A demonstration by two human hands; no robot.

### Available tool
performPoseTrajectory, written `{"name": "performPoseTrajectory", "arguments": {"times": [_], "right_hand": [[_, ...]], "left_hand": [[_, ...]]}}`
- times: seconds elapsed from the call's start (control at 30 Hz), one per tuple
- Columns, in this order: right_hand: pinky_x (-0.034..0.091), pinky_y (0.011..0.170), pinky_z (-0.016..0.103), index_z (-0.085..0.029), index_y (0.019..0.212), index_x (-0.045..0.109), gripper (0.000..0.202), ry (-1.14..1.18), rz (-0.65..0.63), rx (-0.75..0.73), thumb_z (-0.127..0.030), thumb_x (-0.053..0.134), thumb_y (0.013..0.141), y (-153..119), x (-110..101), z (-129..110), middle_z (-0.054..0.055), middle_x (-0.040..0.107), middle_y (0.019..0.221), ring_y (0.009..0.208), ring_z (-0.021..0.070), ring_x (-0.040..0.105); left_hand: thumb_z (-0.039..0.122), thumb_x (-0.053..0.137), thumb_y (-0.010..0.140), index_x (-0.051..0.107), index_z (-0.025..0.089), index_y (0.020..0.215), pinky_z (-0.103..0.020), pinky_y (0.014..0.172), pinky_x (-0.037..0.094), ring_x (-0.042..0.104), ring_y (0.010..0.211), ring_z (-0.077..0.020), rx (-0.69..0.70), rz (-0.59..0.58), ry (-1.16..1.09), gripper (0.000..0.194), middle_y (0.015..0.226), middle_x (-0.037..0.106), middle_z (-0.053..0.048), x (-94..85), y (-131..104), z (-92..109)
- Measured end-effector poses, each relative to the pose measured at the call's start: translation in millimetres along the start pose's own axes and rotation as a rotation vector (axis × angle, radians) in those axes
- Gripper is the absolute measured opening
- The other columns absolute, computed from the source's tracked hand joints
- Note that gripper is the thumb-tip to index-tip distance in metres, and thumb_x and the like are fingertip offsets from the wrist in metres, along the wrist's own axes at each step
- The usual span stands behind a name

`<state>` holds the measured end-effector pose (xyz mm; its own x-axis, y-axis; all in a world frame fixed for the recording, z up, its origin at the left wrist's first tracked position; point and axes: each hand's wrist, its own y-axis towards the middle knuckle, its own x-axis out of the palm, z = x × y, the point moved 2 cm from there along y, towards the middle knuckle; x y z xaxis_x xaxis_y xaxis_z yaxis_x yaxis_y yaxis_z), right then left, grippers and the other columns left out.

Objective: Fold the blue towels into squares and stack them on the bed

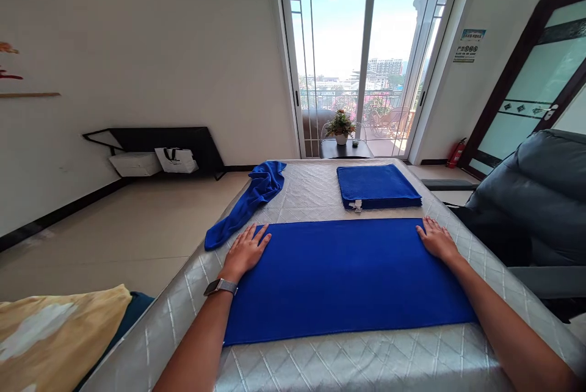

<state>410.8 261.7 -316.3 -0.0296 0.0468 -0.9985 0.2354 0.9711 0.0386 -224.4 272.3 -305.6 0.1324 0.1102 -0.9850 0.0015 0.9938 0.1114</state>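
A blue towel [348, 276] lies spread flat on the quilted mattress [311, 190]. My left hand [246, 251] rests on the towel's far left corner, fingers stretched out. On the far right corner lies my right hand [437, 239], flat with its fingers extended. Beyond the spread towel sits a folded stack of blue towels [378, 184] with a white tag at its near edge. A crumpled blue towel [256, 199] trails along the mattress's left edge, just past my left hand.
A dark armchair [540, 196] stands close on the right. At the lower left is yellow patterned bedding [64, 331]. Behind the mattress, a small table [329, 149] holds a potted plant [341, 126] before the sliding glass door. A black folded frame [201, 148] leans against the wall.
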Motion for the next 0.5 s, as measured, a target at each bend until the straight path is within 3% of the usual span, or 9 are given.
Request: {"name": "performPoseTrajectory", "arguments": {"times": [0.1, 0.17, 0.27, 0.4, 0.5], "right_hand": [[0.013, 0.125, 0.053, -0.005, 0.156, 0.037, 0.063, -0.087, 0.079, 0.011, -0.03, 0.02, 0.101, -8.5, -13.8, -14.6, 0.015, 0.031, 0.165, 0.153, 0.0301, 0.023], [0.01, 0.124, 0.054, -0.006, 0.154, 0.042, 0.061, -0.13, 0.162, -0.049, -0.022, 0.024, 0.098, -20.1, -25.3, -40.2, 0.016, 0.035, 0.163, 0.154, 0.0313, 0.023], [0.012, 0.125, 0.051, -0.01, 0.155, 0.042, 0.06, -0.069, 0.189, -0.243, -0.024, 0.026, 0.099, -49.5, -37.6, -107.6, 0.015, 0.035, 0.163, 0.154, 0.0298, 0.023], [0.016, 0.126, 0.046, -0.017, 0.16, 0.034, 0.065, 0.159, -0.016, -0.609, -0.049, 0.018, 0.105, -96.4, -40.3, -217.7, 0.008, 0.027, 0.166, 0.155, 0.0244, 0.019], [0.012, 0.126, 0.045, -0.022, 0.161, 0.03, 0.069, 0.247, -0.061, -0.748, -0.059, 0.015, 0.105, -111.0, -40.3, -269.4, 0.004, 0.022, 0.168, 0.156, 0.0229, 0.014]], "left_hand": [[0.061, 0.024, 0.103, 0.031, 0.03, 0.159, -0.052, 0.124, 0.018, 0.022, 0.155, -0.0302, -0.015, -0.022, -0.028, 0.065, 0.169, 0.025, -0.008, -3.3, -1.5, 2.9], [0.062, 0.025, 0.102, 0.032, 0.03, 0.159, -0.052, 0.124, 0.018, 0.022, 0.155, -0.0305, -0.02, -0.022, -0.035, 0.065, 0.169, 0.025, -0.008, -4.2, -1.6, 3.3], [0.063, 0.025, 0.102, 0.033, 0.03, 0.159, -0.051, 0.125, 0.018, 0.022, 0.155, -0.03, -0.019, -0.016, -0.039, 0.066, 0.169, 0.026, -0.009, -4.0, -1.0, 2.1], [0.063, 0.024, 0.102, 0.031, 0.03, 0.159, -0.052, 0.124, 0.019, 0.022, 0.156, -0.0297, 0.001, -0.018, -0.044, 0.066, 0.168, 0.027, -0.009, -3.6, -1.1, 1.4], [0.061, 0.024, 0.102, 0.032, 0.029, 0.159, -0.051, 0.124, 0.019, 0.021, 0.156, -0.0289, 0.0, -0.021, -0.036, 0.066, 0.169, 0.027, -0.009, -4.0, -2.4, 2.1]]}}
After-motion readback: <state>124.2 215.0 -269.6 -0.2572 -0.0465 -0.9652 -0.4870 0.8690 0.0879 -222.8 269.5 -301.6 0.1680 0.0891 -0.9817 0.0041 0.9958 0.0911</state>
